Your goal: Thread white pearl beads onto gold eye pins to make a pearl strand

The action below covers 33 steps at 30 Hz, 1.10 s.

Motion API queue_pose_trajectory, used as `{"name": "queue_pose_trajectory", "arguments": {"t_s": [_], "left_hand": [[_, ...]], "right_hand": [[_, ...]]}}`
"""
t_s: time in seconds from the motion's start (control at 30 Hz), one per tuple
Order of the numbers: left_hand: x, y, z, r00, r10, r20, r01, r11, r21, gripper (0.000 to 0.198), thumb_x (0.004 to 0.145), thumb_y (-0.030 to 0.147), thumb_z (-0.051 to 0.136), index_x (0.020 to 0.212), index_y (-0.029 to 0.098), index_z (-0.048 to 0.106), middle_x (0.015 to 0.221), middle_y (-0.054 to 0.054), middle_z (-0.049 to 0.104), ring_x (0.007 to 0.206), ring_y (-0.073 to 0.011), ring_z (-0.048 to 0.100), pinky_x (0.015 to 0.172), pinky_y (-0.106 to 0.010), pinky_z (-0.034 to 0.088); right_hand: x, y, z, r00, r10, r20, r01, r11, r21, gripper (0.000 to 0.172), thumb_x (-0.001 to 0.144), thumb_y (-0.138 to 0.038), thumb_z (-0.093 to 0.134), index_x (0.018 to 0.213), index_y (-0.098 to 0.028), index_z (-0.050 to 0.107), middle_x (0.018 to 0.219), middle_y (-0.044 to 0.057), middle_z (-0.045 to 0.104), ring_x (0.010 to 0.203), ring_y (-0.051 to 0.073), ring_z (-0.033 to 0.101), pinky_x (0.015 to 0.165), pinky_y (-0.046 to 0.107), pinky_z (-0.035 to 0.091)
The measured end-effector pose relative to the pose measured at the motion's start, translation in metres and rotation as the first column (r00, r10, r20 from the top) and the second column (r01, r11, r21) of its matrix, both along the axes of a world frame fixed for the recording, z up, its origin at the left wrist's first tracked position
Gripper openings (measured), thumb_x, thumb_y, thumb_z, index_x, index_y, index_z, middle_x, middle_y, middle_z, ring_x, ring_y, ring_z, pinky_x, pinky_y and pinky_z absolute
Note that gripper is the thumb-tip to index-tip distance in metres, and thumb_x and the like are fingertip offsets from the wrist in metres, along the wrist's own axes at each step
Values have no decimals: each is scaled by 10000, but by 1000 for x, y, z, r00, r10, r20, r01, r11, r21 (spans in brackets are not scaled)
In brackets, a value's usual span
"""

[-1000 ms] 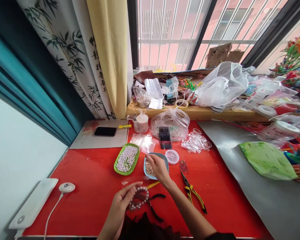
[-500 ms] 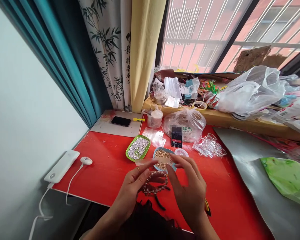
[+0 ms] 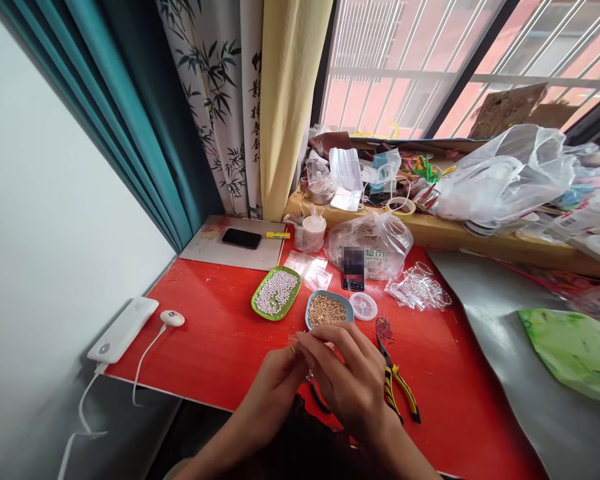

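Note:
Close together above the front of the red table point(image 3: 215, 353), my left hand point(image 3: 277, 380) and my right hand point(image 3: 353, 377) meet at the fingertips. Both are closed on a small clear plastic bag point(image 3: 293, 338), of which only bits show around the fingers. A beaded bracelet, seen in my left hand earlier, is now hidden behind the hands. Just beyond my right hand is a blue tray point(image 3: 351, 308) of gold beads. A green tray point(image 3: 255, 303) of silvery beads lies to its left. Partly covered by my hands is a dark-handled tool point(image 3: 320, 400).
Yellow-and-black pliers point(image 3: 405, 390) lie right of my right hand. Farther back are a round clear lid point(image 3: 363, 307), a phone point(image 3: 353, 270), flat plastic bags point(image 3: 310, 270) and a heap of clear packets point(image 3: 420, 290). A white power bank point(image 3: 125, 333) lies at the left edge.
My right hand has moved left and closed against my left hand. The bracelet and most of the small bag have gone out of sight. The pliers are now uncovered.

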<state>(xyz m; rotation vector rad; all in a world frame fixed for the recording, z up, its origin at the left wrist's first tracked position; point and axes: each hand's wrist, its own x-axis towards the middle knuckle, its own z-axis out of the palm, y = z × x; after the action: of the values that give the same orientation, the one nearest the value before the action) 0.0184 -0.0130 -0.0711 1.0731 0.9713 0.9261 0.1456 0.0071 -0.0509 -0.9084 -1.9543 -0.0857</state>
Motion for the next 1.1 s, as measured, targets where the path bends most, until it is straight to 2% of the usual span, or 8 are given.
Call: {"name": "queue_pose_trajectory", "arguments": {"t_s": [0.13, 0.33, 0.47, 0.57, 0.7, 0.83, 0.93, 1.1], "left_hand": [[2, 6, 0, 999, -20, 31, 22, 998, -53, 291, 872, 382, 511, 858, 137, 667, 788, -38, 646, 781, -183, 577, 698, -278, 465], [-1, 13, 2, 974, -118, 191, 150, 975, -161, 324, 870, 360, 530, 1117, 176, 631, 937, -77, 703, 812, -190, 652, 774, -326, 471], [-8, 14, 3, 977, -25, 210, 76, 968, -238, 364, 864, 367, 541, 1171, 179, 596, 968, -101, 698, 809, -205, 664, 702, -317, 487], [-11, 15, 7, 981, 12, 192, 24, 982, -188, 340, 858, 362, 551, 1135, 176, 617, 952, -81, 692, 799, -188, 639, 743, -327, 489], [-11, 13, 13, 998, -8, 67, 12, 999, -51, 301, 875, 371, 517, 1069, 179, 644, 852, -42, 673, 819, -183, 590, 775, -309, 465], [-11, 10, 12, 997, 10, -72, -8, 999, 35, 333, 895, 408, 455, 943, 144, 651, 748, -37, 628, 731, -180, 559, 693, -299, 462], [-12, 10, 9, 992, 41, -120, -31, 996, 82, 353, 902, 423, 433, 897, 144, 650, 783, -42, 629, 741, -178, 557, 656, -277, 455], [-13, 12, 6, 994, 30, -106, -18, 994, 110, 304, 920, 366, 430, 972, 153, 640, 857, -45, 654, 807, -185, 580, 716, -283, 464]], "right_hand": [[3, 9, -6, 999, 25, 33, -23, 998, -58, 159, 859, -82, 496, 857, -160, 635, 743, 52, 630, 643, 148, 552, 558, 273, 465], [7, 23, 1, 992, -48, -118, 24, 980, -199, 141, 870, -61, 468, 816, -163, 549, 770, 42, 562, 688, 139, 545, 570, 252, 484], [8, 18, 14, 988, 3, -155, -25, 990, -136, 177, 823, -27, 540, 883, -188, 579, 792, 25, 557, 728, 145, 529, 629, 282, 470], [4, 11, 20, 990, 110, -86, -121, 984, -128, 211, 790, -32, 603, 943, -178, 603, 824, 39, 589, 737, 149, 535, 634, 285, 472], [-1, 10, 20, 993, 113, 30, -104, 971, -216, 121, 837, -88, 567, 930, -132, 631, 817, 78, 602, 720, 165, 532, 623, 312, 486], [-4, 13, 18, 988, 145, 43, -131, 963, -237, 139, 843, -91, 569, 947, -118, 657, 813, 86, 618, 716, 163, 529, 597, 303, 479], [-5, 15, 17, 988, 146, 44, -132, 965, -225, 138, 834, -73, 581, 934, -115, 666, 800, 80, 626, 700, 154, 524, 592, 294, 472], [-4, 18, 17, 977, 166, 131, -144, 976, -165, 116, 837, -49, 560, 897, -85, 653, 777, 88, 629, 713, 160, 535, 632, 297, 489]]}}
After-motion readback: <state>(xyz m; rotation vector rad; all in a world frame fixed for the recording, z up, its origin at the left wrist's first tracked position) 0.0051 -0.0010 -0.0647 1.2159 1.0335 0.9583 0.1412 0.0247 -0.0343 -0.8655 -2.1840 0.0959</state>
